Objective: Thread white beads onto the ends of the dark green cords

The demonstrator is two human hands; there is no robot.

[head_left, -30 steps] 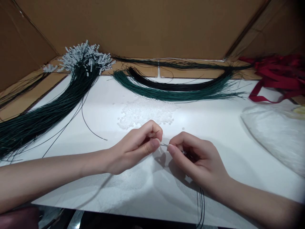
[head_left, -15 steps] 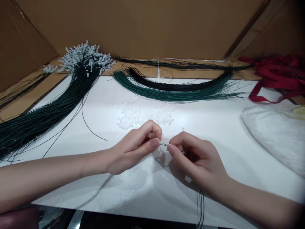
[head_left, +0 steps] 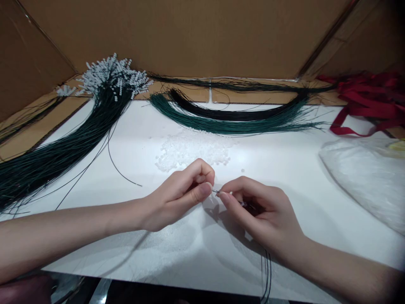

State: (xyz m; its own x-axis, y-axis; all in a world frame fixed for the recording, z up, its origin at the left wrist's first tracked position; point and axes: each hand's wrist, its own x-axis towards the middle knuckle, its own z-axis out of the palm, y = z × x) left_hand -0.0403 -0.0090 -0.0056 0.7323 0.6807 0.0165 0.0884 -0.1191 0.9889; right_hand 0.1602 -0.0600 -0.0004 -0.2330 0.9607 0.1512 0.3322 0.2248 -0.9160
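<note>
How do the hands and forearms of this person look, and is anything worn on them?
The left hand and right hand are bare, with no glove, ring or bracelet visible. Both forearms show no sleeve, watch or clear markings where they are in view. A dull maroon patch at the lower left may be clothing; I cannot tell.

The bare, curled left hand pinches thumb against forefinger; the bare right hand, just beside that grip, pinches likewise. Bare forearms spread outward behind both grips.
</note>
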